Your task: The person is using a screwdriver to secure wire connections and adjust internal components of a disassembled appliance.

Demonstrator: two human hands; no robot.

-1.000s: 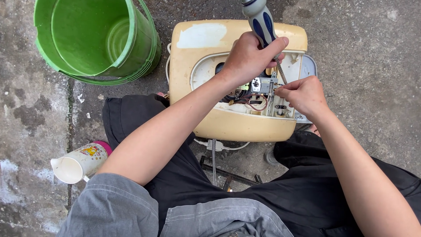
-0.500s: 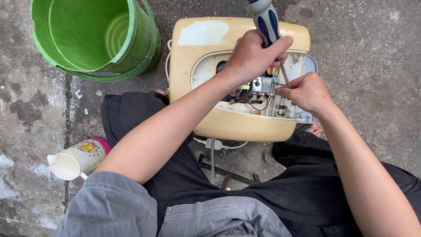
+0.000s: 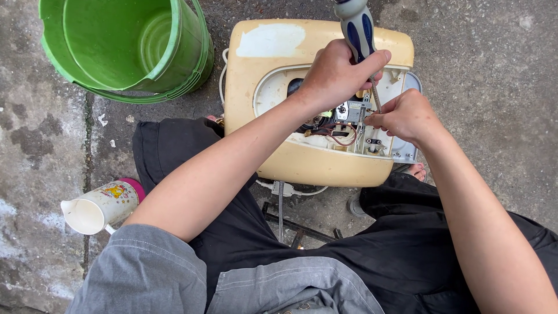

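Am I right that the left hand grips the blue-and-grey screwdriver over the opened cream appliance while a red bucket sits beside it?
Not quite: in the head view the bucket is green, not red. The left hand does grip the blue-and-grey screwdriver over the opened cream appliance.

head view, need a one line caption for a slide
Left hand grips a blue-and-grey screwdriver over an opened cream plastic appliance; right hand steadies its wiring.

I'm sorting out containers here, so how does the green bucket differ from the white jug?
The green bucket is far larger and stands upright, mouth up, beside the cream appliance; the white jug lies on its side near the person's knee. The bucket is plain green; the jug has a cartoon print and pink base. Both look empty and rest on the concrete.
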